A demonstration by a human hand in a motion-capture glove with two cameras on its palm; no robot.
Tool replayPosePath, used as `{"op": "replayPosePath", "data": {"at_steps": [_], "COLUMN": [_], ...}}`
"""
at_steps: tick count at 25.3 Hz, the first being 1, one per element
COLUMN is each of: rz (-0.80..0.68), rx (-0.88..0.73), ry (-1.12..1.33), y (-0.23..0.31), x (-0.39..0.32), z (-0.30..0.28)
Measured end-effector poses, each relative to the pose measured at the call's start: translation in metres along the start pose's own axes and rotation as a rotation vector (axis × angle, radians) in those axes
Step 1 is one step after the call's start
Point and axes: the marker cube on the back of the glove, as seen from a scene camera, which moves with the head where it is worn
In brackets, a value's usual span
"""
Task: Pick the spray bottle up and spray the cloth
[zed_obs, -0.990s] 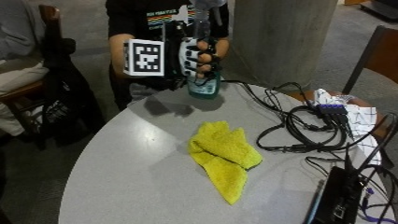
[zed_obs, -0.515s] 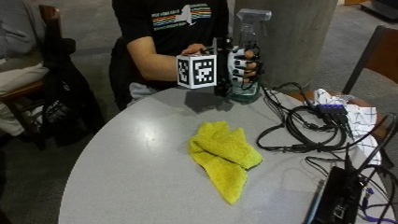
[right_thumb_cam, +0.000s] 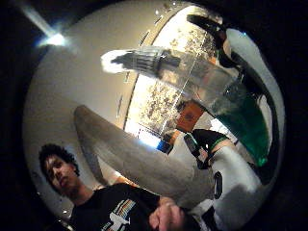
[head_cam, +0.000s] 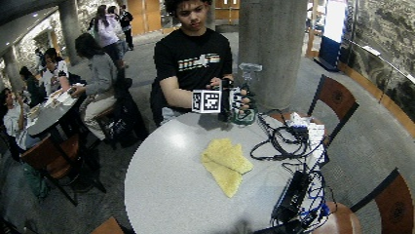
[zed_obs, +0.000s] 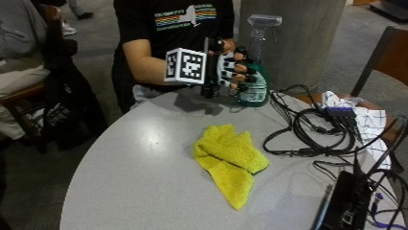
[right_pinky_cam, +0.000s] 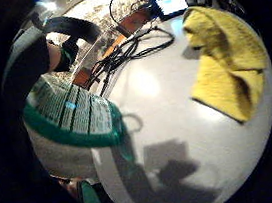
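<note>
R gloved hand (zed_obs: pixel 231 72) has fingers curled round spray bottle (zed_obs: pixel 256 86), bottle upright, base approx. at table (zed_obs: pixel 127 182) level. Yellow cloth (zed_obs: pixel 231 160) lies flat, below and toward camera from hand; nozzle must tip down that way.

Spray bottle (right_pinky_cam: pixel 71 127) close against palm, green band and printed label visible. Grey table (right_pinky_cam: pixel 161 143) beyond it. Yellow cloth (right_pinky_cam: pixel 227 64) lies crumpled on table, well apart from bottle. Black cables (right_pinky_cam: pixel 129 52) coiled near table's far edge.
</note>
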Motion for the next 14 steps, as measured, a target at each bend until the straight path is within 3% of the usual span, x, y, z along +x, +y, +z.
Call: {"op": "replayPosePath", "data": {"at_steps": [8, 14], "rz": [-0.057, 0.015], "rx": [0.152, 0.22], "ry": [0.422, 0.689], "y": [0.056, 0.103], "x": [0.035, 0.064], "z": [-0.119, -0.173]}}
